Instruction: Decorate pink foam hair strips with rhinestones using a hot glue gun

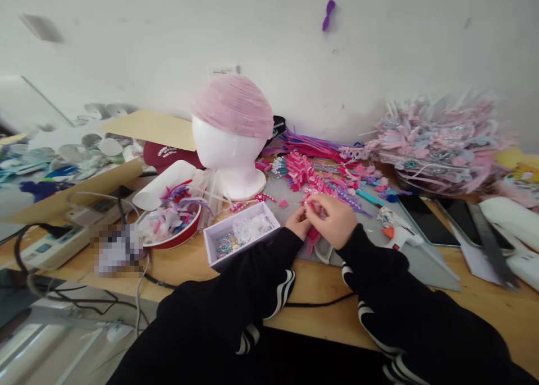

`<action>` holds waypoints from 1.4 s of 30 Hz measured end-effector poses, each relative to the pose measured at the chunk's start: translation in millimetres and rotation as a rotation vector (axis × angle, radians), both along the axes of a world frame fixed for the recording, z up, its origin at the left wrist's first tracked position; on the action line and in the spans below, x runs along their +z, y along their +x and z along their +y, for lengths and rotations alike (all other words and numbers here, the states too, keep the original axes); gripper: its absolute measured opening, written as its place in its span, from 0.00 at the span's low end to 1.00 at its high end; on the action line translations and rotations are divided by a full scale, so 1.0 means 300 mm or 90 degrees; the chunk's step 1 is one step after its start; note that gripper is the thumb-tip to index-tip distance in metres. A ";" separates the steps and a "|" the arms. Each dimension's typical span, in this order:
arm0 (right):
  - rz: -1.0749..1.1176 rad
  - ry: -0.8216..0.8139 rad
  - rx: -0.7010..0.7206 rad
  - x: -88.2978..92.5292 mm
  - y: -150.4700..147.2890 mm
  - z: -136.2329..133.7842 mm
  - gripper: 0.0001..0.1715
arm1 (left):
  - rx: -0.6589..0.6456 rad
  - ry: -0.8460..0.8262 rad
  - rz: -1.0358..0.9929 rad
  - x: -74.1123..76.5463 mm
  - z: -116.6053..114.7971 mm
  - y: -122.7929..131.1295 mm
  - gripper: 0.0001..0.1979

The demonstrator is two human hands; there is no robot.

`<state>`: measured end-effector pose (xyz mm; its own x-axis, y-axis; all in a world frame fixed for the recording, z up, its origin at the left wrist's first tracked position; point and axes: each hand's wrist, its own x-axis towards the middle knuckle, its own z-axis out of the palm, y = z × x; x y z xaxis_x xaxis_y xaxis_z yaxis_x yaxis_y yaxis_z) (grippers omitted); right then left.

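Close together over the grey mat (278, 186), my left hand (298, 222) and my right hand (336, 221) pinch with their fingertips. Between them shows a small pink piece (312, 204), mostly covered by the fingers, so its kind cannot be made out. Just beyond lie pink fuzzy pipe-cleaner shapes (298, 172) and a purple one (349, 198). To the left of my left hand stands a white box (242, 256) with beads and clear bits in it. A white glue gun (405, 238) rests right of my right hand.
A white foam head (221, 155) wears a pink wrapped cap (233, 107). Left of it sits a red-rimmed bowl (181, 239) of scraps, near a power strip (54, 247) with cables. Phones (427, 219), a metal ruler (490, 247) and a heaped basket (438, 143) are at right.
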<state>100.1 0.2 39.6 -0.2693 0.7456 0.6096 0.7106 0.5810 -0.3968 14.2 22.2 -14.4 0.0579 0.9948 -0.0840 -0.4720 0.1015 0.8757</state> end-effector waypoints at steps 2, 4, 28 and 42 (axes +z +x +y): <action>-0.027 0.019 -0.041 -0.026 0.075 0.008 0.11 | -0.003 -0.008 0.009 0.003 -0.014 0.002 0.19; -0.054 0.023 -0.061 -0.049 0.123 0.005 0.11 | -0.004 0.000 0.033 0.003 -0.024 0.000 0.18; -0.061 -0.040 -0.085 -0.068 0.136 -0.004 0.10 | -0.046 0.103 0.165 -0.038 -0.036 -0.007 0.13; 0.016 -0.080 -0.096 -0.069 0.131 -0.009 0.11 | -0.036 0.102 0.168 -0.055 -0.026 0.001 0.14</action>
